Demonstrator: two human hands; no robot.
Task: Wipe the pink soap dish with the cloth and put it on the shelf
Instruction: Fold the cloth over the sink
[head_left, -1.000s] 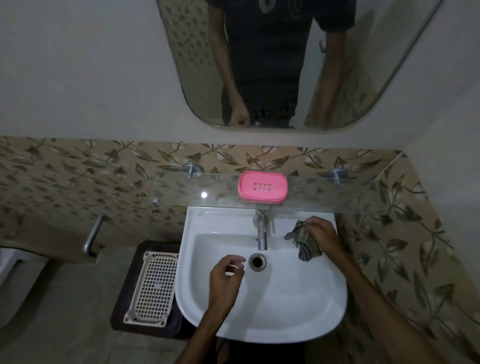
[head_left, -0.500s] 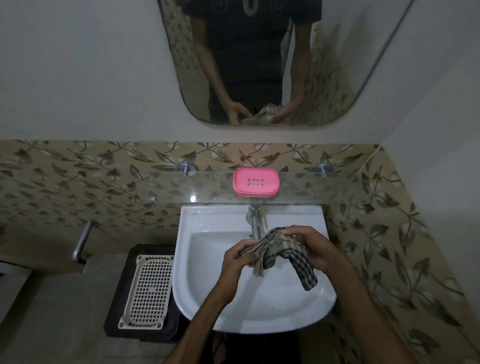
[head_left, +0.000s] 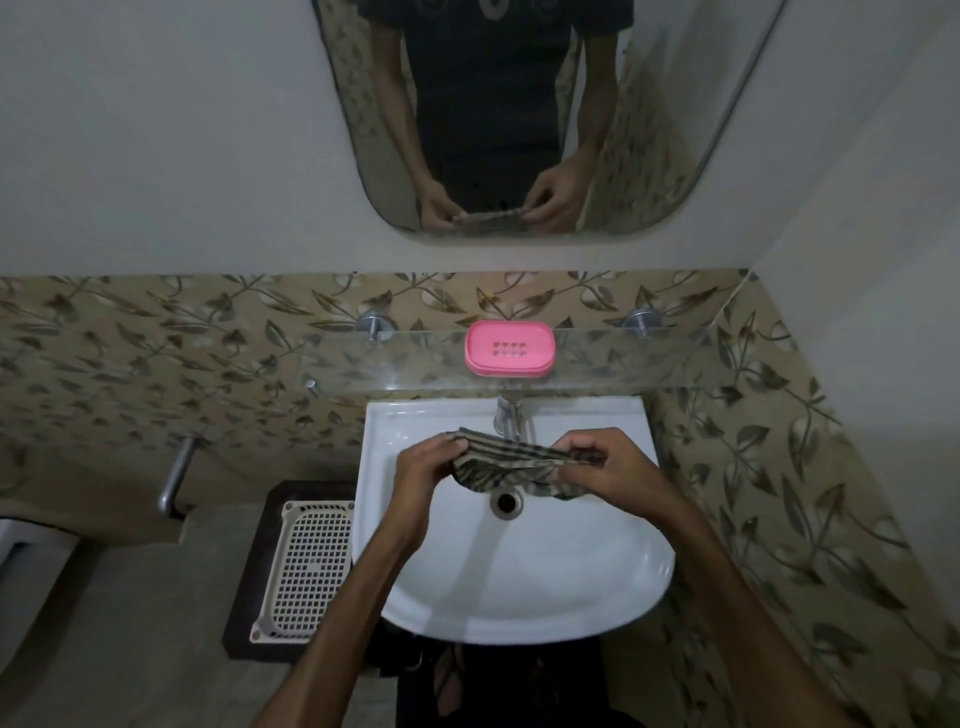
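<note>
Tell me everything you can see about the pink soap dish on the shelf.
The pink soap dish is a rounded rectangle that looks like glossy plastic, with a raised rim and two short rows of small drain slots in its middle. No soap shows in it. It lies flat on the glass shelf, roughly centred between the two metal mounts, above the tap. Neither hand touches it.

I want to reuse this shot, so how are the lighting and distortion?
Head view: dim overall, corners darkest; the sink is brightest; wide-angle bending curves the shelf and wall edges; the soap dish and cloth stay legible.
</note>
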